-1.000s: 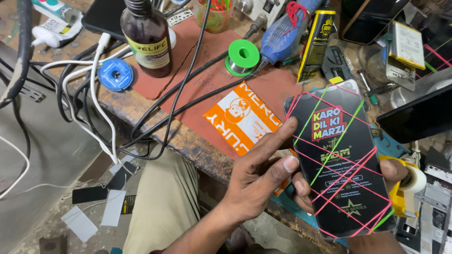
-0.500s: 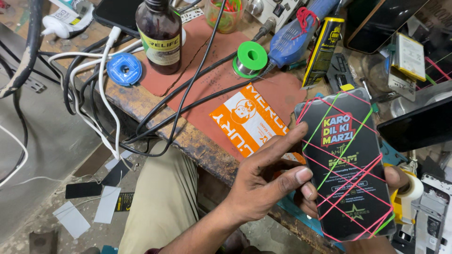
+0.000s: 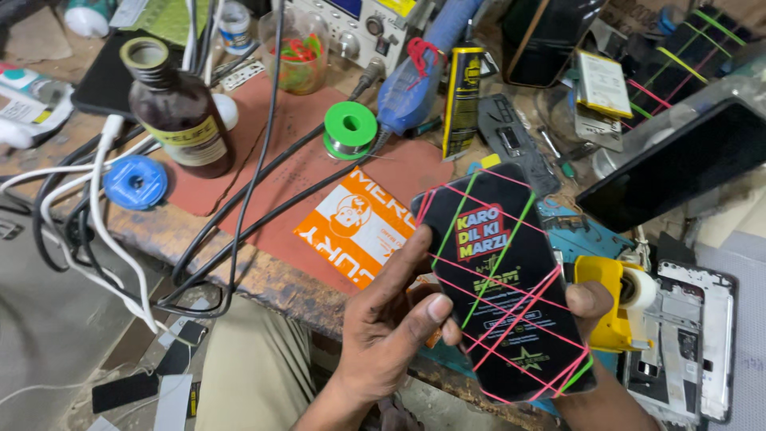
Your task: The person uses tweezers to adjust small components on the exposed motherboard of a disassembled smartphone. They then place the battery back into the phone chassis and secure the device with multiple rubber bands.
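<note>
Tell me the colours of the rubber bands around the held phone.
Pink and green rubber bands, crisscrossed over the black phone; head view.

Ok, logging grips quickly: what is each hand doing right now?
Left hand: closed on the banded phone's left edge.
Right hand: mostly hidden behind the phone, fingertips gripping its right edge.

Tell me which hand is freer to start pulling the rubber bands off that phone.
Probably the left hand. Its thumb and fingers lie on the front edge of the black phone, beside the pink and green rubber bands. The right hand sits mostly behind the phone, supporting it.
</note>
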### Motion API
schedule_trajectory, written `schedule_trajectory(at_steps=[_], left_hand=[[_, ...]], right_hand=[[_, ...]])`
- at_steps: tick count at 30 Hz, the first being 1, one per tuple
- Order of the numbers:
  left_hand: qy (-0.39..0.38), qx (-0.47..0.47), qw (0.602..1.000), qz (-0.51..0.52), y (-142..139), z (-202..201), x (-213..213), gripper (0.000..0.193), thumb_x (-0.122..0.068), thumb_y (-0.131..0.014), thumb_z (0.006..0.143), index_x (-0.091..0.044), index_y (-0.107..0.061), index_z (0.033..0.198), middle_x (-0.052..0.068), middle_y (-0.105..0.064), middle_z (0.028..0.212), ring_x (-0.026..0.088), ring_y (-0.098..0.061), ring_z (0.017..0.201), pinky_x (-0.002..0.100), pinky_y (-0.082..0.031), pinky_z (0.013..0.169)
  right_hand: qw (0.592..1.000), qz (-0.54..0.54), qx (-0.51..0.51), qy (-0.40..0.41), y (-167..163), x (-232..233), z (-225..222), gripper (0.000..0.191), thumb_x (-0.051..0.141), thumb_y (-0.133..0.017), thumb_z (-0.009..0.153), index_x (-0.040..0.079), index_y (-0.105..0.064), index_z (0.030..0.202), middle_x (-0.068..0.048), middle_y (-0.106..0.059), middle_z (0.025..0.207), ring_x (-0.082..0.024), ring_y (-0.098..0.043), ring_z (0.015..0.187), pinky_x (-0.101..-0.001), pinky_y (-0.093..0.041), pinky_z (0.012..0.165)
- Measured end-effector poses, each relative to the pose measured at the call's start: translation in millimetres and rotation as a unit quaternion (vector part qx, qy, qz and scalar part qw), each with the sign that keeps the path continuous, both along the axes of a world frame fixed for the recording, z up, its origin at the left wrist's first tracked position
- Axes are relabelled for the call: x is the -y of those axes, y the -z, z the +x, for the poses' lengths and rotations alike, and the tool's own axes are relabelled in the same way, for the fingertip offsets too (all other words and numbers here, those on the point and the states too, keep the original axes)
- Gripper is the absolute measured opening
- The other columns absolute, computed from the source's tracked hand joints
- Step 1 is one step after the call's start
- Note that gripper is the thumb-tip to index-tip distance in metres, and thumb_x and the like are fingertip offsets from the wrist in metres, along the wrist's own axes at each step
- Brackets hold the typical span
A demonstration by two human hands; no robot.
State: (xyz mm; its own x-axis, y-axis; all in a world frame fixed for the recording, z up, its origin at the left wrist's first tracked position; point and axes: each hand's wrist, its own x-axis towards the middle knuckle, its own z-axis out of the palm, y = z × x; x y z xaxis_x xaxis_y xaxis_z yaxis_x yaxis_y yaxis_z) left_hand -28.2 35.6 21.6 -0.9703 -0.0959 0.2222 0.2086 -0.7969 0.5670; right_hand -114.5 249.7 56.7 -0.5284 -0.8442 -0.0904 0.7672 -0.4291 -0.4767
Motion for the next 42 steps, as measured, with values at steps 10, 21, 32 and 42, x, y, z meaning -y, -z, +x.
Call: schedule_trajectory(at_steps=[10, 21, 32, 42], left_hand=[[-0.03, 0.023, 0.999, 0.0, 6, 1, 1, 0.068, 0.006, -0.058, 0.099, 0.001, -0.029, 0.161, 0.021, -0.052, 0.148, 0.019, -0.065, 0.1, 0.031, -0.055, 0.07], [-0.04, 0.013, 0.999, -0.021, 3, 1, 3, 0.068, 0.006, -0.059, 0.102, 0.001, -0.031, 0.164, 0.023, -0.056, 0.147, 0.017, -0.064, 0.092, 0.031, -0.056, 0.073], [-0.047, 0.013, 0.998, -0.032, 3, 0, 4, 0.067, 0.006, -0.059, 0.102, 0.001, -0.032, 0.163, 0.023, -0.056, 0.147, 0.016, -0.064, 0.089, 0.031, -0.056, 0.072], [-0.044, 0.025, 0.998, -0.027, 1, 0, 3, 0.068, 0.007, -0.058, 0.101, 0.002, -0.031, 0.162, 0.021, -0.055, 0.148, 0.017, -0.064, 0.09, 0.031, -0.056, 0.071]], right_hand=[[1.0, 0.0, -0.009, 0.026, 8, -3, 9, 0.094, 0.043, -0.07, 0.086, -0.015, -0.034, 0.151, -0.04, -0.057, 0.127, -0.046, -0.062, 0.114, -0.0527, -0.053, 0.092], [1.0, 0.004, -0.005, 0.03, 7, -1, 16, 0.092, 0.04, -0.069, 0.085, -0.014, -0.036, 0.151, -0.038, -0.058, 0.128, -0.044, -0.064, 0.113, -0.051, -0.054, 0.093], [0.999, 0.011, -0.012, 0.033, 4, 2, 17, 0.09, 0.037, -0.069, 0.084, -0.014, -0.037, 0.151, -0.036, -0.059, 0.128, -0.041, -0.065, 0.112, -0.0493, -0.054, 0.094], [0.999, 0.014, -0.014, 0.035, 4, 2, 16, 0.088, 0.034, -0.068, 0.083, -0.013, -0.039, 0.151, -0.035, -0.061, 0.129, -0.039, -0.066, 0.112, -0.0478, -0.055, 0.095]])
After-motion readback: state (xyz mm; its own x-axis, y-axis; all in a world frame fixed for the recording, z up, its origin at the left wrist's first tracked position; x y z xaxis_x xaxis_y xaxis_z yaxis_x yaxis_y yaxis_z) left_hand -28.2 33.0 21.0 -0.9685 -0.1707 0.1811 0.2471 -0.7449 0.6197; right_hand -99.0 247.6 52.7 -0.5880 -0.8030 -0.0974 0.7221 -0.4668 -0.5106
